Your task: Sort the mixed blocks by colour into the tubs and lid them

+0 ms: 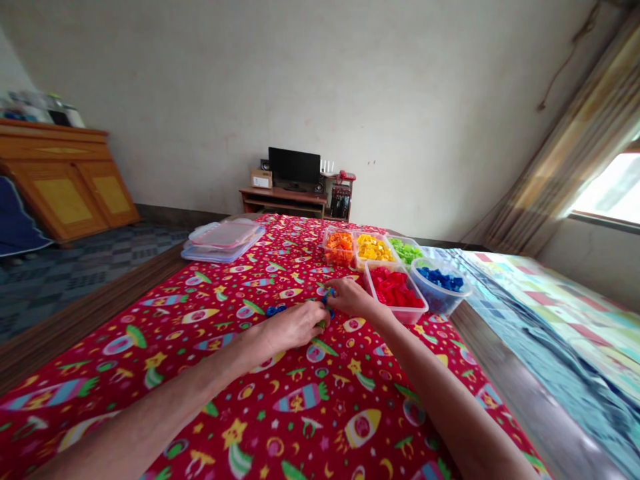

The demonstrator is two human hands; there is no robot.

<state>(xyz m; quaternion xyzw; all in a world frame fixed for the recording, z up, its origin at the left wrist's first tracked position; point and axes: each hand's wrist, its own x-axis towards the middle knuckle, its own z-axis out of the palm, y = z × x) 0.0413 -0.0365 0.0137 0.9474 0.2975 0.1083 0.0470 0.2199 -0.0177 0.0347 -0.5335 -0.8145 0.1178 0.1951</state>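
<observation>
Open lane far left-centre; tubs block the right.
Clear cloth [320, 417] between the forearms, and a bare lane between lids [225, 235] and orange tub [341, 261] to the far edge. Left hand [300, 321] and right hand [349, 297] plug the middle around a blue part [328, 297]. Loose blue pieces [275, 311] sit low beside the left. Red tub [407, 316] crowds the right wrist; blue tub [443, 306] just beyond.
</observation>
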